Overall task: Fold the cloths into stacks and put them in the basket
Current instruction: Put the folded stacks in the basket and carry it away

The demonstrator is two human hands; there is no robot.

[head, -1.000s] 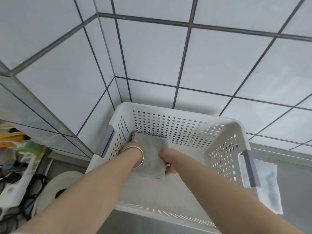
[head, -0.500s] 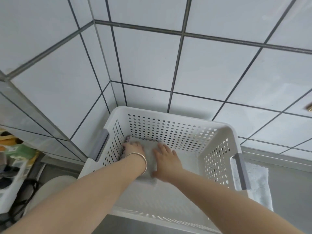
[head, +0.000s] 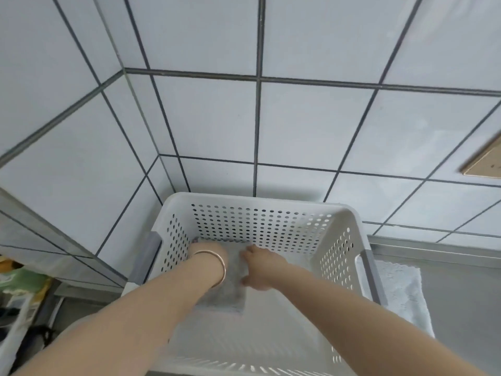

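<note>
Pressing a folded grey cloth (head: 230, 294) flat in the white basket (head: 339, 248), the right hand (head: 261, 268) lies open; the left hand (head: 206, 252) is mostly hidden, its state unclear

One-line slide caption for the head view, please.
Both hands, left hand and right hand, press a folded grey cloth into the back left corner of the white basket.

left hand (head: 208, 253) fingers hidden behind its wrist; folded cloth (head: 230, 297) partly under both forearms; frame motion-blurred.
</note>
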